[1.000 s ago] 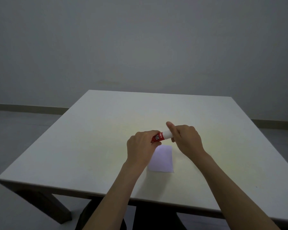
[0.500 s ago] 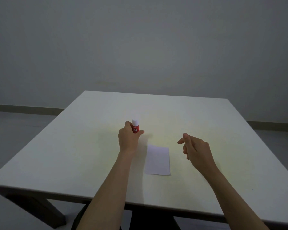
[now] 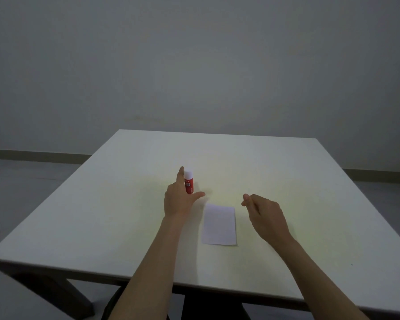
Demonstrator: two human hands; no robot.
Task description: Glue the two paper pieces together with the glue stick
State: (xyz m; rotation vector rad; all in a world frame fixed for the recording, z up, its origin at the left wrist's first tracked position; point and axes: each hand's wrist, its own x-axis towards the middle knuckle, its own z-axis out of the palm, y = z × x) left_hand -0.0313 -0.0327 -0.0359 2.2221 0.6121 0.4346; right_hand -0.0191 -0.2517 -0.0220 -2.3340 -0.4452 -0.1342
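Note:
A red glue stick (image 3: 189, 183) with a white cap stands upright on the table, left of centre. My left hand (image 3: 178, 199) is right beside it with fingers spread apart, forefinger up along its left side and thumb out below it. A white paper rectangle (image 3: 219, 224) lies flat nearer to me; it looks like a single piece, so I cannot tell whether two pieces are stacked. My right hand (image 3: 264, 214) hovers right of the paper, fingers loosely curled, holding nothing.
The white square table (image 3: 310, 181) has its near edge just in front of my body and dark legs below. A grey wall and floor lie beyond.
Both hands held the glue stick a second ago. My left hand then carried it left, stood it upright, and has now opened off it. My right hand moved away right.

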